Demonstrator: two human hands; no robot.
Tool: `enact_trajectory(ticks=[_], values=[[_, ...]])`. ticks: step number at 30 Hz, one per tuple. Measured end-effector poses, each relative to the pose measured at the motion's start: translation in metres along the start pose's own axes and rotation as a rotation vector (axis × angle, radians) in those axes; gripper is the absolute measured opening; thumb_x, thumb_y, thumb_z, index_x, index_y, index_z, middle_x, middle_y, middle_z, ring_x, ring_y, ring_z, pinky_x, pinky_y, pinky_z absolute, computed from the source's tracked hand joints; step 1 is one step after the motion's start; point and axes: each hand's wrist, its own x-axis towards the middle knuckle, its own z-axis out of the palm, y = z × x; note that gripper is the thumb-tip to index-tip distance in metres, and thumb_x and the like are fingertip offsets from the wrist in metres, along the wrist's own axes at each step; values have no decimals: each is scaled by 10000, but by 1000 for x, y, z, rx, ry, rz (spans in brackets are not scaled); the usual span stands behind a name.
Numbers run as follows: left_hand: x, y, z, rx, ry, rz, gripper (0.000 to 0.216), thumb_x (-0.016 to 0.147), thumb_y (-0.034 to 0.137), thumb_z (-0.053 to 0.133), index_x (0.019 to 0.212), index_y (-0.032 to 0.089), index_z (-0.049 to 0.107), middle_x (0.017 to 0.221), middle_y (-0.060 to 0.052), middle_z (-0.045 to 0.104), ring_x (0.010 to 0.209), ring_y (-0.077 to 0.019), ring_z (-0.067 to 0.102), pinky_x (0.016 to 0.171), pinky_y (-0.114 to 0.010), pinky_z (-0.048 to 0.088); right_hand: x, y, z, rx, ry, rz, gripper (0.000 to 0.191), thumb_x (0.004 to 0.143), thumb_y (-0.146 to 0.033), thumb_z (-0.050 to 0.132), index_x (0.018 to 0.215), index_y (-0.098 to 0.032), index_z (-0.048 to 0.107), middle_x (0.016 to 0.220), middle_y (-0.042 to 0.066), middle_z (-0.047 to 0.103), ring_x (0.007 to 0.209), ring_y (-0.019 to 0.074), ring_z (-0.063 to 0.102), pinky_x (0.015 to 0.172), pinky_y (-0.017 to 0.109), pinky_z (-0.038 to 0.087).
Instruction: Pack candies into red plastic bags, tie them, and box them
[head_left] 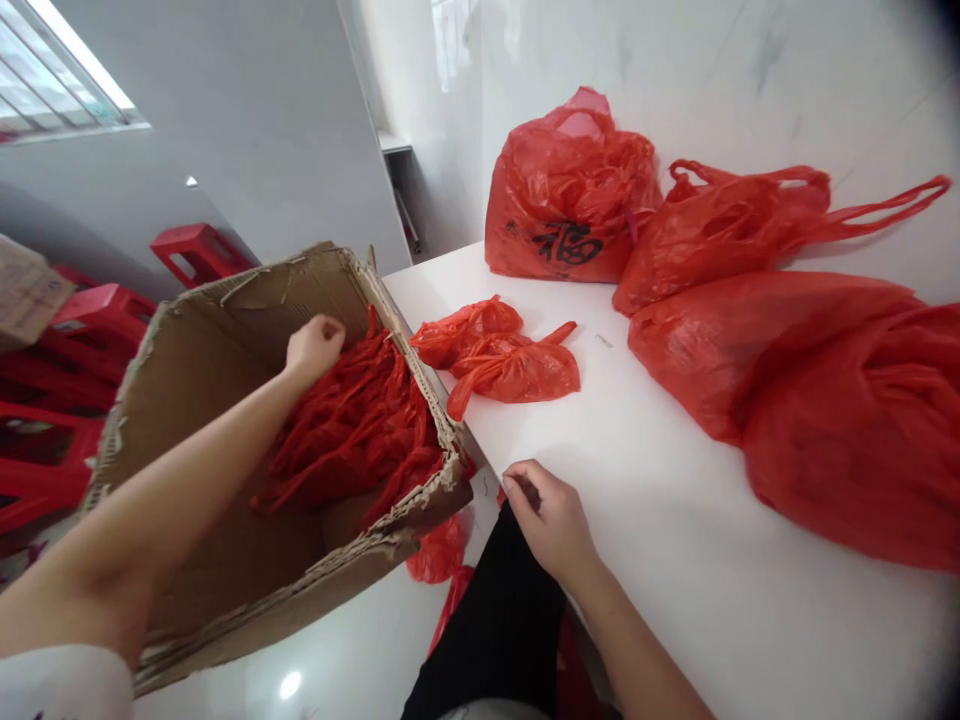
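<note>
My left hand (313, 347) reaches into a torn cardboard box (225, 350) and is closed on the pile of red plastic bags (360, 420) that fills its right side. My right hand (551, 520) rests at the near edge of the white table (637, 480), fingers curled with nothing visible in them. Two crumpled red bags (495, 357) lie on the table just beyond the box.
Stuffed red bags stand at the table's back: one with a black character (566, 195), one with long handles (727, 230), and a large one (832, 400) at right. Red plastic stools (67, 380) are stacked at left. More red bags (442, 555) lie under the table edge.
</note>
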Motion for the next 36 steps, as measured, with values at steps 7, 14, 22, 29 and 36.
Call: enact_trajectory(ticks=[7, 14, 22, 29, 36], values=[[-32, 174, 26, 46, -69, 754, 311, 866, 388, 521, 1108, 224, 625, 1126, -86, 658, 1085, -267, 578, 894, -382, 448, 0, 0, -1, -35, 18, -53, 149, 899, -262, 459, 851, -213, 592, 689, -20, 594, 581, 117, 512, 581, 223, 406], [-29, 201, 42, 153, -333, 691, 200, 741, 269, 603, 870, 158, 707, 856, -102, 715, 859, -299, 663, 734, -383, 493, -1, 3, -3, 5, -1, -38, 140, 902, -266, 459, 869, -216, 585, 688, -21, 582, 589, 123, 514, 576, 225, 397], [-43, 98, -73, -727, -617, 149, 416, 747, 380, 669, 1132, 223, 654, 938, -43, 728, 870, -237, 692, 772, -373, 555, -2, 3, -4, 26, -15, -14, 149, 918, -290, 464, 886, -220, 591, 707, -25, 591, 601, 118, 519, 605, 233, 406], [-56, -32, -42, -410, -985, -173, 584, 701, 516, 691, 1204, 240, 582, 1099, -56, 709, 986, -256, 651, 769, -343, 540, -1, 2, -2, -19, -49, 49, 169, 924, -343, 482, 892, -223, 597, 717, -26, 611, 614, 123, 542, 612, 234, 413], [-76, -97, 56, 16, -1206, -293, 361, 422, 355, 816, 680, 166, 649, 673, -99, 672, 586, -273, 619, 520, -417, 518, -1, -2, -2, -62, -48, 55, 209, 932, -379, 469, 881, -226, 602, 699, -32, 611, 588, 118, 550, 595, 218, 433]])
